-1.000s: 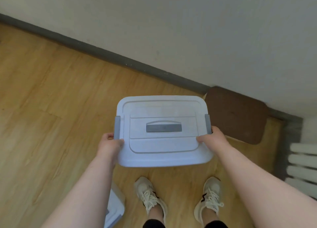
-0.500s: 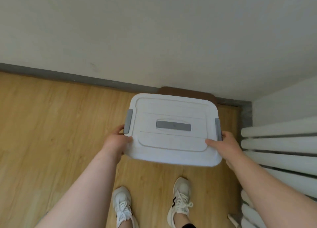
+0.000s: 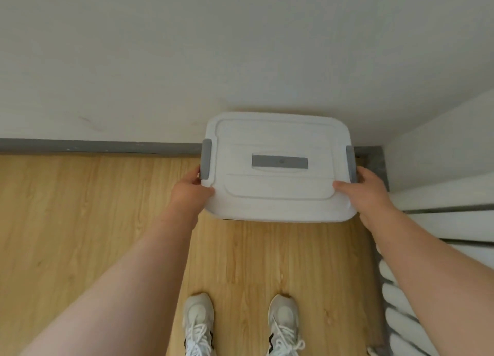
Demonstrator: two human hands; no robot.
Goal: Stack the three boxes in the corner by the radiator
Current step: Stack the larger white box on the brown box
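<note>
I hold a white plastic box (image 3: 278, 198) with a lid, grey side latches and a grey handle strip in the middle. My left hand (image 3: 188, 192) grips its left edge and my right hand (image 3: 367, 191) grips its right edge. The box is level, close to the wall in the corner beside the white radiator (image 3: 443, 222). A thin dark sliver (image 3: 230, 219) shows under its front left edge; the brown box seen earlier is otherwise hidden beneath it. I cannot tell whether the white box rests on anything.
A grey skirting board (image 3: 93, 145) runs along the white wall (image 3: 187, 61). The wooden floor (image 3: 80, 222) stretches to the left. My two white shoes (image 3: 199, 323) stand on the floor just behind the box.
The white box has moved forward and right into the corner, over the brown box, which it now covers. Both hands have kept their grip on its sides.
</note>
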